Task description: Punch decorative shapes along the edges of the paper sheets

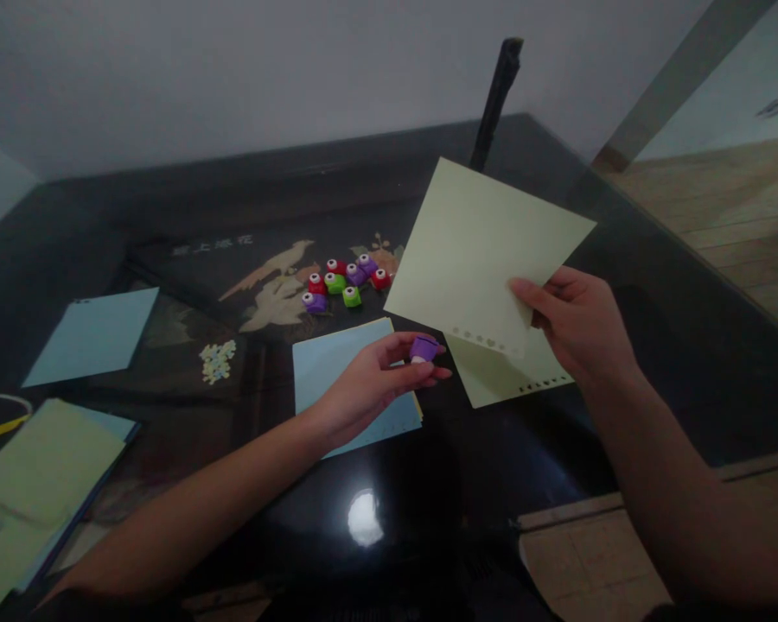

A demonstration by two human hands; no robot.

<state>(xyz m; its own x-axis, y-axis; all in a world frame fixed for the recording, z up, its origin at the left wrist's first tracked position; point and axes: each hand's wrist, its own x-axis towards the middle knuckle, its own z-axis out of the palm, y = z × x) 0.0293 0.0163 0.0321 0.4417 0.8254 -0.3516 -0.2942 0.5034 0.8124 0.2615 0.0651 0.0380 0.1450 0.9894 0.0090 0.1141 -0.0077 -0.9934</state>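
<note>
**Hands hold a purple punch and a pale green sheet above a dark tabletop**

Left hand (376, 380) pinches a small purple punch (424, 348) between thumb and fingertips, palm turned up, hovering over a light blue sheet (328, 363) that lies flat on the glossy black tabletop (428, 484). The right hand (574, 324) grips a pale green sheet (480, 246) by its lower right edge, thumb on top and fingers curled behind, and holds it tilted up off the surface. A row of small punched holes (486, 339) runs along the lower edge of that sheet, just beside the punch. Beneath it, on the tabletop, rests a second pale green sheet (499, 376), also with a line of holes along its near edge.

Farther back, near the middle of the tabletop, a cluster of small punches (345, 281) in red, green and purple sits close together on an inlaid bird picture (278, 276). A little heap of pale punched-out bits (217, 360) lies to the left of the blue sheet. Another light blue sheet (94, 335) lies well apart at the left, and a stack of pale green and blue paper (32, 484) fills the near left corner. A dark upright post (498, 95) stands behind the raised sheet. Wooden flooring (739, 216) shows beyond the tabletop's right edge.
</note>
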